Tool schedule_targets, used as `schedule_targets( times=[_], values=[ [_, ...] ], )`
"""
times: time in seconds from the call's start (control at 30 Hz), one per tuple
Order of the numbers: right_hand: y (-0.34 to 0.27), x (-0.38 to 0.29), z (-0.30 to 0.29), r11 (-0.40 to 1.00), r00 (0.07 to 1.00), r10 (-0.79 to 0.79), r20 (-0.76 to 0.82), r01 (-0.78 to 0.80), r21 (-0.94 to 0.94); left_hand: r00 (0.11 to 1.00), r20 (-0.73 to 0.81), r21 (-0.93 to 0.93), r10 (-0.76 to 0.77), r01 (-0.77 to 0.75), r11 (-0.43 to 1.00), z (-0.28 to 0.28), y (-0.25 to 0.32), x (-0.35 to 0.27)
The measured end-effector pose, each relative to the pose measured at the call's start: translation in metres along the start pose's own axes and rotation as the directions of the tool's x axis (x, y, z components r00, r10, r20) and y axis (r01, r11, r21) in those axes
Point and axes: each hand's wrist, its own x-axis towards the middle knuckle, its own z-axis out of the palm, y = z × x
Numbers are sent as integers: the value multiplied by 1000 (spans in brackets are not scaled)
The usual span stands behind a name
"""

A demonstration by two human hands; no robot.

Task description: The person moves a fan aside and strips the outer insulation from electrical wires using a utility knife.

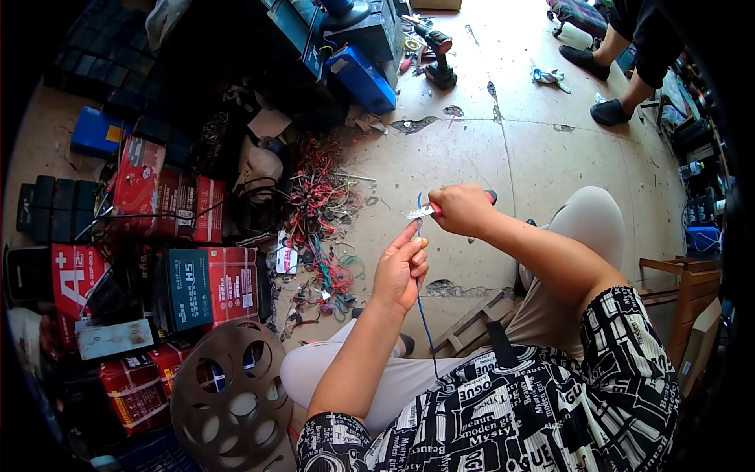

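My left hand point(403, 268) pinches a thin blue wire point(426, 327) near its upper end; from there the wire runs down to my lap. Just above those fingers, the bright metal jaws of a hand tool with red handles, seemingly pliers or wire strippers point(420, 212), lie across the wire. My right hand point(463, 207) is closed around the handles, whose red and black end sticks out past the fist. Whether the jaws are closed on the wire cannot be told.
Left are stacked red battery boxes point(233, 283), a round metal plate with holes point(227, 407) and tangled wire scraps point(321, 206). Ahead stand a cordless drill point(439, 59) and a blue battery pack point(363, 79). A person's legs point(625, 65) are upper right; a wooden stool point(690, 283) is right.
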Motion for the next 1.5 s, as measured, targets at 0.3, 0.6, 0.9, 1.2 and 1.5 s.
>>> schedule_targets(
  times=[0.3,0.6,0.9,1.2,1.5],
  values=[
    [-7,0,-1,998,996,-19,87,13,66,999,-12,94,36,-35,995,-2,2,-4],
    [5,1,5,1000,1000,7,-29,-7,-19,1000,7,1,-23,23,1000,-4,-2,-1],
    [16,-2,16,995,998,66,5,-65,-79,998,-37,-2,-44,44,999,-11,-5,3],
    [26,-4,11,909,907,388,165,-406,94,998,-65,53,2,2,999,-11,-2,-4],
    [-2,-1,6,531,942,302,150,-296,794,1000,-21,63,12,-11,998,-6,-2,-1]
  ],
)
